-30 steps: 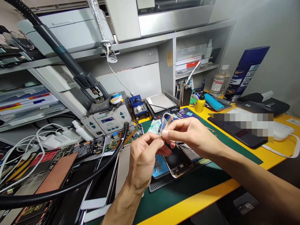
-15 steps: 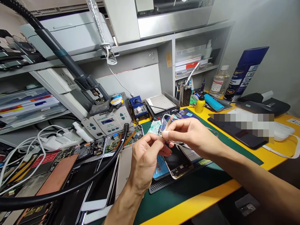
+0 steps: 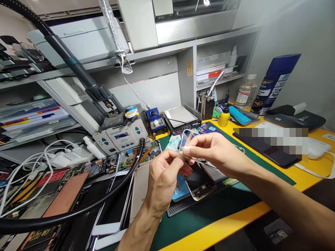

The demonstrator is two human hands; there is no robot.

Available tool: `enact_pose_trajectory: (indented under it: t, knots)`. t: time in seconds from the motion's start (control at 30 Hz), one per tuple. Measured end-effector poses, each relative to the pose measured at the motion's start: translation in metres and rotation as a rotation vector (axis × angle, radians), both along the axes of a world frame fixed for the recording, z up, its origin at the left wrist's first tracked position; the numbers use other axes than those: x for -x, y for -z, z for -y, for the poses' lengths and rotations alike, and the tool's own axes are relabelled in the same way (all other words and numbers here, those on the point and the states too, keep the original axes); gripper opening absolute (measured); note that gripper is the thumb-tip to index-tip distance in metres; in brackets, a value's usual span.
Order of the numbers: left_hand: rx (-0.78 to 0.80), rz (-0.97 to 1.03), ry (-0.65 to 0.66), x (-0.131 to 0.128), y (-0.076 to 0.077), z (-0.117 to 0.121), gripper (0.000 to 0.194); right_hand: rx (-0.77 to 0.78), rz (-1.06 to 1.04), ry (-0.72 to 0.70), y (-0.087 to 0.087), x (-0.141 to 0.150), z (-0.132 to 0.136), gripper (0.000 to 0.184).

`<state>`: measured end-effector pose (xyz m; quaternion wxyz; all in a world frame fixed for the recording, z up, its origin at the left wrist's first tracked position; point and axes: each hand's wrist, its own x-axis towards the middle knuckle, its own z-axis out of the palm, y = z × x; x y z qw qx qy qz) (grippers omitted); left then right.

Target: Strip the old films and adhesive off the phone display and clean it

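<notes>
Both my hands meet above the green work mat (image 3: 230, 202), fingertips pinched close together. Between them is a thin white cable (image 3: 183, 133) that loops up behind my fingers; its pinched end is mostly hidden. My left hand (image 3: 164, 174) grips it between thumb and index finger. From the other side, my right hand (image 3: 213, 150) pinches it too, with a narrow brownish strip (image 3: 188, 138) standing up by its fingertips. Below the hands lies a phone screen panel (image 3: 200, 183), partly over a blue packet (image 3: 181, 190) and a black perforated plate (image 3: 180, 209).
Phone parts and a black hose (image 3: 91, 205) crowd the left side. Behind stand a soldering station (image 3: 121, 137) and a flat heating plate (image 3: 180, 115). On the right are a yellow bottle (image 3: 224, 119), a clear bottle (image 3: 246, 92), a blue spray can (image 3: 277, 83) and a black phone (image 3: 264, 150).
The whole view has shifted very slightly. Both hands keep their pinch on the white cable, with hardly any change in finger position.
</notes>
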<state>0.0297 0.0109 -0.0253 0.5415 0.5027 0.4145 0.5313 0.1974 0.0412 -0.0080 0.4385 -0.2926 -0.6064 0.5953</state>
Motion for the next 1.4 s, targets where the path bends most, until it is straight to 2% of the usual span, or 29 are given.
enact_pose_trajectory:
  t: [0.33, 0.5, 0.7, 0.87, 1.03, 1.23, 1.4]
  knots:
    - [-0.022, 0.006, -0.033, -0.005, 0.000, -0.001, 0.017, -0.019, -0.047, 0.021, -0.001, 0.005, 0.003, 0.017]
    - [-0.016, 0.006, -0.032, -0.007, 0.005, -0.001, 0.016, -0.043, -0.079, 0.035, 0.003, 0.007, 0.004, 0.022]
    - [-0.012, -0.001, -0.058, -0.006, 0.006, -0.002, 0.014, -0.097, -0.015, 0.109, 0.005, 0.007, 0.002, 0.023]
    - [-0.026, -0.007, -0.090, -0.008, 0.005, -0.002, 0.012, -0.081, -0.044, 0.098, 0.001, 0.007, 0.004, 0.023]
    - [-0.021, -0.038, -0.101, -0.007, 0.005, -0.003, 0.016, -0.086, -0.089, 0.148, -0.004, 0.005, 0.007, 0.022]
    - [0.008, -0.036, -0.081, -0.007, 0.001, -0.003, 0.013, -0.066, -0.061, 0.141, -0.006, -0.003, 0.002, 0.025]
    - [0.051, -0.022, -0.044, -0.006, -0.001, -0.003, 0.012, -0.036, 0.028, 0.074, -0.007, -0.008, -0.004, 0.027]
